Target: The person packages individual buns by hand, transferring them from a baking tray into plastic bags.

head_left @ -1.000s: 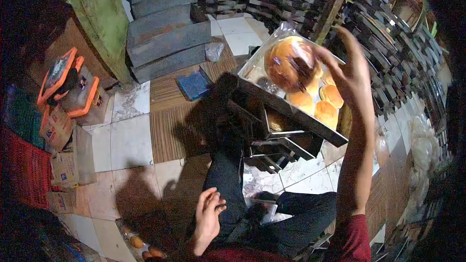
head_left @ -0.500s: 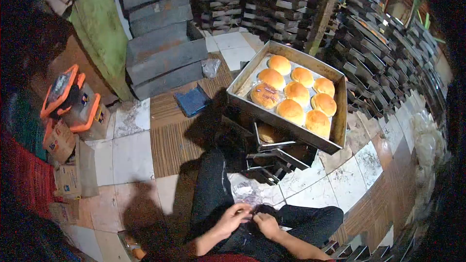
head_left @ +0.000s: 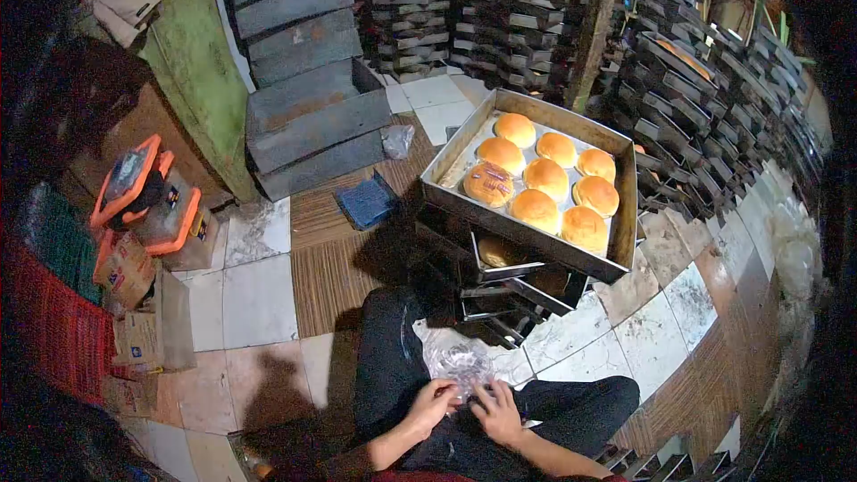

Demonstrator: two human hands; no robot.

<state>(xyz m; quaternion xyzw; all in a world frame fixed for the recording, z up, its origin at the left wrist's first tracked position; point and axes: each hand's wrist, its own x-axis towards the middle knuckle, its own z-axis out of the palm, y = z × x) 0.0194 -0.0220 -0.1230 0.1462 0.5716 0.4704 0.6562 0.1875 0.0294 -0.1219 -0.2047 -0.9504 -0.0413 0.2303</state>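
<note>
Both hands are low in the head view, above the lap. My left hand is closed, its fingertips pinched at the edge of clear plastic wrap. Beside it my right hand has its fingers bent and slightly apart at the same plastic; whether it grips any is blurred. The crumpled plastic lies just beyond both hands, between the legs. Farther forward, a metal tray holds several round golden buns. One bun at the tray's left has printed wrapping over it.
More trays are stacked under the bun tray. Large grey bins stand at the back left, near a blue cloth. Orange-lidded containers and cardboard boxes stand left. Stacked dark trays line the back right.
My right hand has moved slightly right and up, its fingers spreading from a fist. More of the plastic shows beyond the hands. The camera view has shifted a little.
</note>
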